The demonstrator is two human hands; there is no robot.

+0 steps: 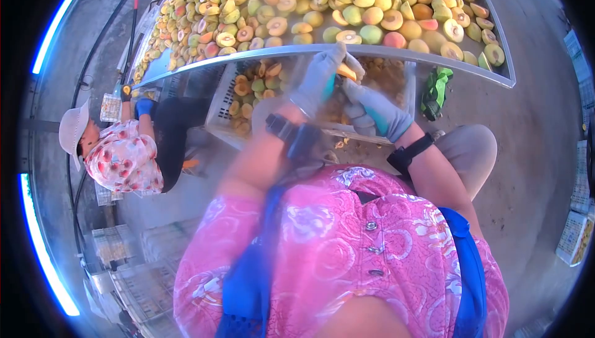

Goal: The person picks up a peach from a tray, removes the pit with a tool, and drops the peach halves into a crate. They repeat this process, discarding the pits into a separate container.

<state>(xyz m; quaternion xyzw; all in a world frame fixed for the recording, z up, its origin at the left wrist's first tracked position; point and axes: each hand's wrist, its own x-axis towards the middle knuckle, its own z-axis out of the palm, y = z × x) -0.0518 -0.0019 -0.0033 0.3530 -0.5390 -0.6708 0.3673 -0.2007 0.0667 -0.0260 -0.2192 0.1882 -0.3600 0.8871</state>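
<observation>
Both of my hands wear grey gloves and meet just below the metal rim of a tray heaped with halved and whole yellow-green fruit. In my left hand is a piece of orange fruit, held between the fingers. My right hand is closed close beside it, its fingertips near the fruit; what they grip is too small and blurred to make out. Under my hands stands a white crate with fruit halves on its left side and brownish pieces on its right.
A co-worker in a hat and blue gloves sits at the left by the tray. A green bag lies right of the crate. Stacked crates stand at lower left, another crate at far right.
</observation>
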